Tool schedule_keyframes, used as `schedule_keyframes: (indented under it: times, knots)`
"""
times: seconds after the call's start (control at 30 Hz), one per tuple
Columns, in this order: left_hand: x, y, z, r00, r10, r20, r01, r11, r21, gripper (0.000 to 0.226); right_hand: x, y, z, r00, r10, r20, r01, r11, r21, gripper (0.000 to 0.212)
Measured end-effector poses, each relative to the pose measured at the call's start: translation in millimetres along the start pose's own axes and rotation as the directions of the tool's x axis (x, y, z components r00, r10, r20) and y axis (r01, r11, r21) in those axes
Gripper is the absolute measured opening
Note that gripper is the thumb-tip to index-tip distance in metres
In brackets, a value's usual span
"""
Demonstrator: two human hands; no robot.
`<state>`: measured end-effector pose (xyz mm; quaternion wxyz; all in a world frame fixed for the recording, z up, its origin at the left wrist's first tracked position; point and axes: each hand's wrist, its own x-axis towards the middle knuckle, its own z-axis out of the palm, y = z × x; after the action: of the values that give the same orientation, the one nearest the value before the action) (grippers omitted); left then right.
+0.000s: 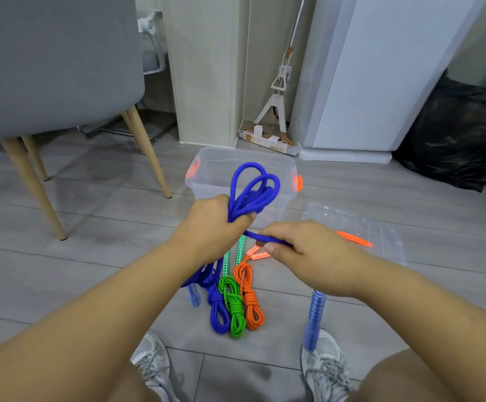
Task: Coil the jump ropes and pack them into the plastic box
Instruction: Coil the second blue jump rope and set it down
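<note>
My left hand [210,224] clamps the blue jump rope [252,190] loops; right hand [297,250] pinches its tail, running left-right, just near of the plastic box [207,181].

Blue jump rope [253,192]: braided cord, matt. Plastic box [207,169]: clear glossy plastic. Chair [47,68]: grey cloth, wood legs. Floor [76,256]: matt wood-look planks.

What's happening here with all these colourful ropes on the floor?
A person is coiling a blue jump rope. The left hand grips the gathered loops while the right hand pulls a strand of it sideways. Three finished bundles, blue, green and orange, lie on the floor by the feet. The clear plastic box beyond looks empty, its lid off beside it.
</note>
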<state>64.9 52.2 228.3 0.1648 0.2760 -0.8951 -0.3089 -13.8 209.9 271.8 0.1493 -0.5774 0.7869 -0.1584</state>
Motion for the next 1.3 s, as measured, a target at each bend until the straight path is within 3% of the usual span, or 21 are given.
schedule_keyframes:
  times: [0.17, 0.23, 0.33, 0.47, 0.57, 0.73, 0.83, 0.93, 1.03, 1.1, 1.3]
  knots:
    - [-3.7, 4.9, -5.7, 0.965, 0.043, 0.259, -0.036, 0.999, -0.031, 0.027, 8.4, 9.9, -9.0, 0.971, -0.114, -0.212, 0.109, 0.993, -0.036, 0.016]
    - [-6.2, 6.7, -6.2, 0.936, 0.059, 0.348, -0.079, 0.996, 0.044, 0.029, 11.4, 12.4, -12.9, 0.950, -0.141, -0.280, 0.135, 0.990, -0.039, 0.013]
    - [-12.2, 12.7, -1.1, 0.909, 0.095, 0.406, -0.198, 0.955, 0.222, 0.041, 19.5, 11.9, -14.9, 0.944, -0.154, -0.293, 0.153, 0.988, -0.024, 0.011]
    - [-17.4, 19.1, 2.0, 0.880, 0.210, 0.426, -0.323, 0.922, 0.213, 0.031, 31.5, 15.2, -23.4, 0.951, -0.068, -0.301, 0.116, 0.983, 0.142, 0.012]
    - [-19.3, 21.5, -1.1, 0.880, 0.271, 0.391, -0.348, 0.927, 0.140, 0.022, 35.4, 29.0, -24.9, 0.975, 0.078, -0.206, 0.008, 0.923, 0.386, 0.012]
    - [-22.5, 21.5, -1.6, 0.886, 0.328, 0.329, -0.336, 0.941, -0.036, 0.052, 34.6, 47.8, -19.8, 0.987, 0.121, -0.107, -0.040, 0.823, 0.567, 0.013]
    - [-20.5, 22.5, -3.6, 0.923, 0.340, 0.179, -0.292, 0.924, -0.249, 0.052, 29.4, 47.2, -15.1, 0.982, 0.151, -0.111, -0.077, 0.864, 0.498, 0.009]
    - [-15.9, 25.1, -4.5, 0.956, 0.293, -0.004, -0.278, 0.904, -0.325, 0.023, 24.6, 33.8, -4.0, 0.987, 0.159, -0.023, -0.129, 0.869, 0.478, 0.025]
    - [-10.6, 25.3, -4.1, 0.981, 0.145, -0.132, -0.182, 0.924, -0.336, 0.009, 23.4, 25.1, 6.2, 0.993, 0.112, 0.038, -0.118, 0.943, 0.312, 0.017]
    - [-6.9, 21.1, -6.5, 0.989, 0.040, -0.142, -0.091, 0.926, -0.367, 0.012, 20.0, 17.1, 7.5, 0.993, 0.106, 0.049, -0.114, 0.971, 0.212, 0.025]
    - [3.2, 8.1, -5.7, 0.985, -0.030, -0.172, 0.011, 0.994, -0.111, 0.029, 13.9, -4.8, 4.3, 0.993, 0.077, 0.085, -0.077, 0.997, 0.005, 0.028]
